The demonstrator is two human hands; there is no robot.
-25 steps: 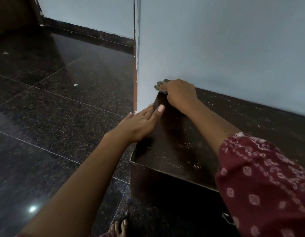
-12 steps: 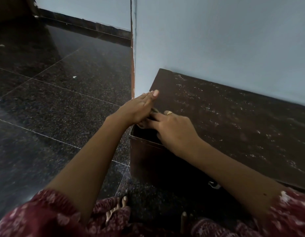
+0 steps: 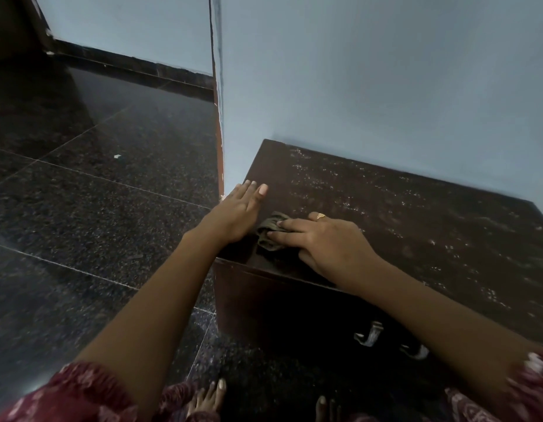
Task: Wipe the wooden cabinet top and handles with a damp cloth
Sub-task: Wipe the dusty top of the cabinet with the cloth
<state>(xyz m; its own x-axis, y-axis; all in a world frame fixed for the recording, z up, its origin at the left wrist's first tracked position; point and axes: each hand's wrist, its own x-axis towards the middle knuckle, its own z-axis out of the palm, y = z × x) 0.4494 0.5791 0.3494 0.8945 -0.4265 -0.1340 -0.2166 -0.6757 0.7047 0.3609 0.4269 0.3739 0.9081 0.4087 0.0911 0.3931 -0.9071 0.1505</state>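
Note:
A low dark wooden cabinet [image 3: 401,226] stands against the pale blue wall, its top speckled with pale dust. A small grey-brown cloth [image 3: 270,231] lies crumpled on the top near the front left corner. My right hand [image 3: 322,242], with a ring on one finger, presses flat on the cloth. My left hand [image 3: 236,213] rests flat on the cabinet's left edge, fingers together, holding nothing, just left of the cloth. Two metal handles [image 3: 370,335] show on the cabinet front below my right forearm.
Dark polished granite floor [image 3: 96,208] spreads to the left and front. A wall corner with an orange-brown edge [image 3: 219,132] meets the cabinet's left side. My bare toes [image 3: 209,397] show at the bottom, with maroon patterned cloth around them.
My right hand slid the cloth from the back left corner toward the front left of the top and now shifts slightly right. My left hand stayed on the left edge.

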